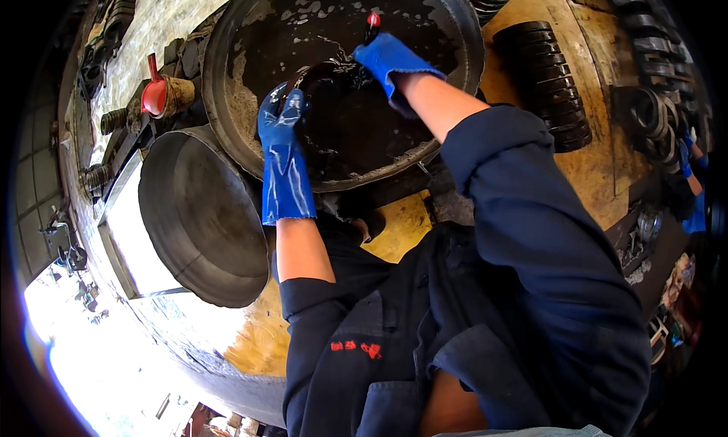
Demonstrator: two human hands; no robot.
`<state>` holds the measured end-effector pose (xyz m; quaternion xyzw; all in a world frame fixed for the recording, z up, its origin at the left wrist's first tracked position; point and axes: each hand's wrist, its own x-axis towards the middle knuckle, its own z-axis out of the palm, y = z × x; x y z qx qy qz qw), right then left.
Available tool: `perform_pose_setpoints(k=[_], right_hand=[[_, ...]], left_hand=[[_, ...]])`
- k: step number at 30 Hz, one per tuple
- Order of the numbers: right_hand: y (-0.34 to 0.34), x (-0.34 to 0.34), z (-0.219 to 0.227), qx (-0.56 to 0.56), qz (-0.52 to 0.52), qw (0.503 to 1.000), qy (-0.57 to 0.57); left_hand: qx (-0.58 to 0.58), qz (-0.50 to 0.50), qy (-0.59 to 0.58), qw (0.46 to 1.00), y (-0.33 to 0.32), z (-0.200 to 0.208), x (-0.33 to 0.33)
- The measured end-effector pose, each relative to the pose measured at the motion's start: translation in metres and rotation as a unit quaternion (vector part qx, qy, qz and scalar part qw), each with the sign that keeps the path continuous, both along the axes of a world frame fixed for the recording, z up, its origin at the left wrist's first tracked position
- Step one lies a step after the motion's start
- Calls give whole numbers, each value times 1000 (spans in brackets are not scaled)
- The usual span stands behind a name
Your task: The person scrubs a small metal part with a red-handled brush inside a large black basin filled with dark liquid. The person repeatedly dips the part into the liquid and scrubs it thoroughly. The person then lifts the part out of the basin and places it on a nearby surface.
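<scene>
Both my hands wear blue rubber gloves and are over a large round metal basin (218, 96) of dark liquid. My left hand (282, 119), wet and shiny, is closed on the near left side of a dark, round metal part (309, 75) lying low in the liquid. My right hand (390, 62) is closed round a tool with a red-ended handle (373, 18), which points away from me. The tool's working end is down at the part, where the liquid is stirred up; its shape cannot be made out.
An empty-looking metal tub (205, 217) leans beside the basin at the left. Behind it are a red scoop (154, 96) and a small pot (180, 96). Dark ring-shaped parts (542, 81) stand in a row at the right, with more stacked parts (644, 35) beyond. Another person's blue-gloved hand (685, 156) shows far right.
</scene>
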<state>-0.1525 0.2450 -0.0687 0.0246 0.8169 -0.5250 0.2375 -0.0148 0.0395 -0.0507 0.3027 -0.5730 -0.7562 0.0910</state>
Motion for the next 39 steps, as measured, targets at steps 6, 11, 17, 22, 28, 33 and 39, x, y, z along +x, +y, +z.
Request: perform_pose_setpoints(k=[6,11,17,22,28,33,39], right_hand=[[17,-14,100,-25,79,995,63],[7,38,121,-121,261,934,210],[36,13,79,8,192,980,42],[74,10,72,-118,133,981,73],[31,33,91,-236,159,958,28],[43,27,65,-104,164,980,43],[68,42,46,-141,-18,985,-101]], left_hand=[[-384,-174,-25,906,20,17,-3],[-309,-247,-112,912,24,27,-1],[-294,-281,-78,910,34,28,15],[-329,-269,-76,902,27,24,31],[-287,-258,-92,918,19,24,40],[-332,-283,-75,896,22,21,32],[-291,-282,-59,912,18,33,44]])
